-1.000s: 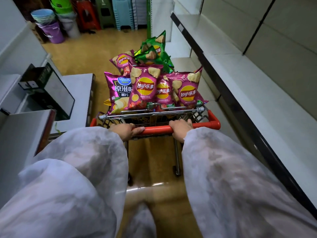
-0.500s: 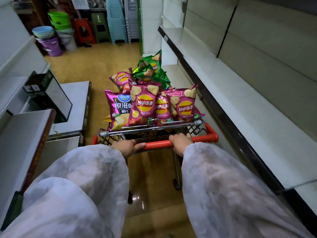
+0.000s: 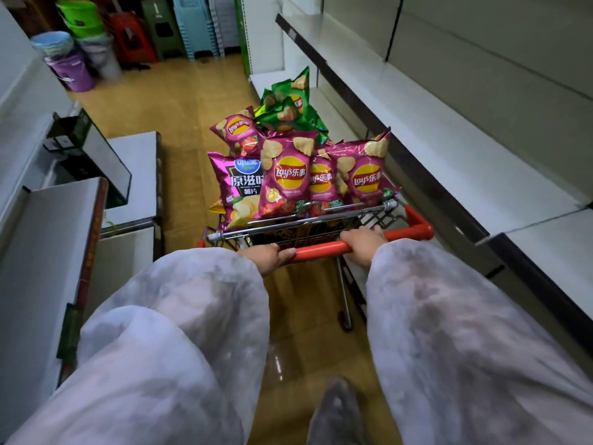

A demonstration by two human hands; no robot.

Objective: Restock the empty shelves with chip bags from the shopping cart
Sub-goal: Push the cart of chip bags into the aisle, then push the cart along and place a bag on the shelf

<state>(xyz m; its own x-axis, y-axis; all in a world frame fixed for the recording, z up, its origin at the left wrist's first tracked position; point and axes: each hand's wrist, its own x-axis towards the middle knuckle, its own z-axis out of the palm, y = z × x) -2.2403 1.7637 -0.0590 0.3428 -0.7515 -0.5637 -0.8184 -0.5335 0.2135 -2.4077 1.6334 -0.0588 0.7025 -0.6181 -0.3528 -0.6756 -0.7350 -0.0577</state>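
A small wire shopping cart (image 3: 382, 215) with a red handle (image 3: 321, 250) stands in the aisle in front of me. It is heaped with chip bags: magenta Lay's bags (image 3: 285, 176) at the near end, another magenta bag with blue logo (image 3: 239, 187) at the left, green bags (image 3: 288, 104) at the far end. My left hand (image 3: 268, 256) grips the handle's left part. My right hand (image 3: 364, 244) grips it right of the middle. White bare shelves (image 3: 449, 146) run along the right side, close to the cart.
Grey counters (image 3: 41, 239) and a black-framed display case (image 3: 93, 155) line the left side. Stacked plastic buckets (image 3: 69, 56) and stools (image 3: 195, 24) stand at the far end of the tan floor. My foot (image 3: 337, 412) shows at the bottom.
The cart has rolled forward along the aisle beside the bare shelves, tilting slightly to the right. Both hands stay on the handle.
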